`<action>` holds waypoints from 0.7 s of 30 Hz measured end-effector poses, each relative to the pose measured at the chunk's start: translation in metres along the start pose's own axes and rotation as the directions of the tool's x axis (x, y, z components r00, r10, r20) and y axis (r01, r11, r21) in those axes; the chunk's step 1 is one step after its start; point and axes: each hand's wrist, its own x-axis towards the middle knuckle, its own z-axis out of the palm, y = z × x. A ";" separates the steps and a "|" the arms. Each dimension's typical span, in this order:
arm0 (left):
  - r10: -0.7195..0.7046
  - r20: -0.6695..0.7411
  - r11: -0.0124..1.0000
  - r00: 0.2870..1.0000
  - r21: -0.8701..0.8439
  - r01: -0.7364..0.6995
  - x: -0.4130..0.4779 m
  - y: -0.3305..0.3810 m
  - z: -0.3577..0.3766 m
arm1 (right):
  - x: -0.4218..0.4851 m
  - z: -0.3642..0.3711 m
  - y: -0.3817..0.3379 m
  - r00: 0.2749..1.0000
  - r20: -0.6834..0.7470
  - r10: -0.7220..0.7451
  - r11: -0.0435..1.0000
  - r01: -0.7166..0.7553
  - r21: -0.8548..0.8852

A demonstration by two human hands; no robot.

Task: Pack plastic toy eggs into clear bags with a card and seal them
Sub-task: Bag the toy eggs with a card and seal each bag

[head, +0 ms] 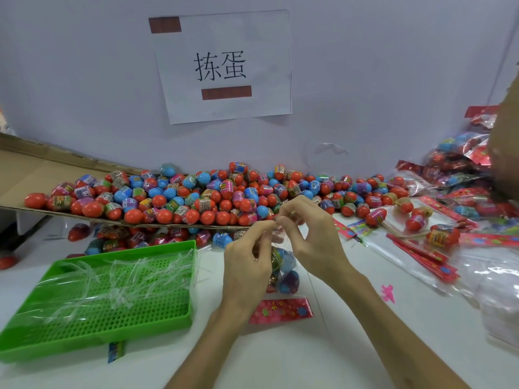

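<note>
Left hand (pixel 247 259) and right hand (pixel 311 234) are meeting above the middle of the white table (pixel 309 357). Each is pinching the top edge of a clear bag (pixel 284 263) between thumb and forefinger, with the other fingers loosely curled. The bag is hanging down from the fingertips toward the person, and a few eggs (pixel 288 280) are sitting inside it, one of them blue. A red card (pixel 280 310) with flower prints is lying flat at the bag's near end; whether it is inside the plastic cannot be told.

Behind the hands, a big pile of loose eggs (pixel 196 197), mostly red and blue, is spreading across a cardboard sheet (pixel 28 169), and more are lying under its raised edge. To the left, a green tray (pixel 98 345) is holding a tangle of thin clear strips (pixel 120 282). To the right, a stack of red cards (pixel 421 255) is lying near a heap of empty plastic bags (pixel 500 293), and filled packs (pixel 460 164) are piling up against the wall. A paper sign (pixel 224 66) is hanging on the wall above the pile.
</note>
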 end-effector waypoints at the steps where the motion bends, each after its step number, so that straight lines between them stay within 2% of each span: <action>1: -0.007 0.001 1.000 1.000 -0.012 0.007 0.000 0.000 0.000 | 0.000 0.000 0.000 1.000 -0.020 0.005 1.000 -0.005 -0.001; 5: -0.053 -0.022 0.997 0.998 -0.064 0.051 0.002 0.003 -0.001 | 0.005 -0.009 0.004 0.980 -0.149 0.135 0.991 -0.130 0.040; 9: -0.250 -0.099 0.952 0.963 -0.207 0.226 0.008 0.000 -0.005 | 0.014 -0.029 0.014 0.888 -0.305 0.343 0.939 -0.325 0.109; 11: -0.341 -0.136 0.922 0.930 -0.241 0.303 0.011 -0.004 -0.007 | 0.023 -0.042 0.015 0.852 -0.351 0.389 0.920 -0.377 0.106; 13: -0.426 -0.162 0.886 0.890 -0.275 0.374 0.013 -0.007 -0.009 | 0.041 -0.055 0.009 0.892 -0.289 0.349 0.935 -0.351 0.046; 15: -0.507 -0.185 0.845 0.842 -0.300 0.443 0.014 -0.011 -0.010 | 0.064 -0.068 -0.003 0.953 -0.174 0.247 0.965 -0.259 -0.051; 17: -0.568 -0.187 0.807 0.802 -0.321 0.496 0.015 -0.014 -0.010 | 0.091 -0.084 -0.018 0.978 -0.143 0.154 0.980 -0.169 -0.101; 19: -0.602 -0.191 0.784 0.776 -0.325 0.528 0.015 -0.014 -0.010 | 0.120 -0.102 -0.036 0.987 -0.112 0.116 0.991 -0.123 -0.053; 21: -0.614 -0.206 0.779 0.762 -0.313 0.544 0.015 -0.014 -0.011 | 0.142 -0.117 -0.054 0.995 0.022 0.093 0.994 -0.094 0.053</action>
